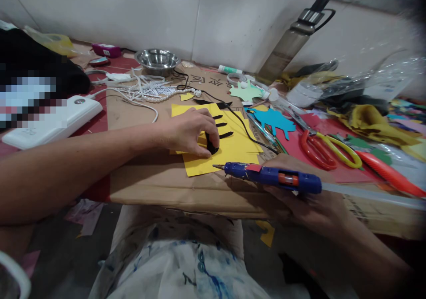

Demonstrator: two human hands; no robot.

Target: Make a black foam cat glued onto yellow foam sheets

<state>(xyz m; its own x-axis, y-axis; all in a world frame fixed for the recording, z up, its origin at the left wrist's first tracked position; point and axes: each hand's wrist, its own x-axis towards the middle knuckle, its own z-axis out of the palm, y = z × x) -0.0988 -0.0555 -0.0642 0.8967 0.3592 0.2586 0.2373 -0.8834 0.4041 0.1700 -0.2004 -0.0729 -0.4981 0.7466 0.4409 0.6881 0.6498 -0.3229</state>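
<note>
My left hand (195, 132) rests on a sheet of yellow paper (203, 168), its thumb and fingers curled round a small black cut-out piece (212, 144). Part of that piece is hidden by the fingers. Several thin black strips (226, 135) lie on the yellow sheets just right of the fingertips. My right hand (299, 206) grips a blue hot glue gun (271, 176), its metal nozzle pointing left, close above the front of the yellow paper. A long clear glue stick (366, 194) sticks out of the gun's back end.
Red-and-yellow-handled scissors (319, 150), a blue paper cut-out (273, 120) and a red-orange tool (389, 172) lie to the right. Behind are a metal bowl (158, 61) and a bottle (289, 41). A white power bank (55, 119) sits left; a black cable (244, 128) crosses the cardboard.
</note>
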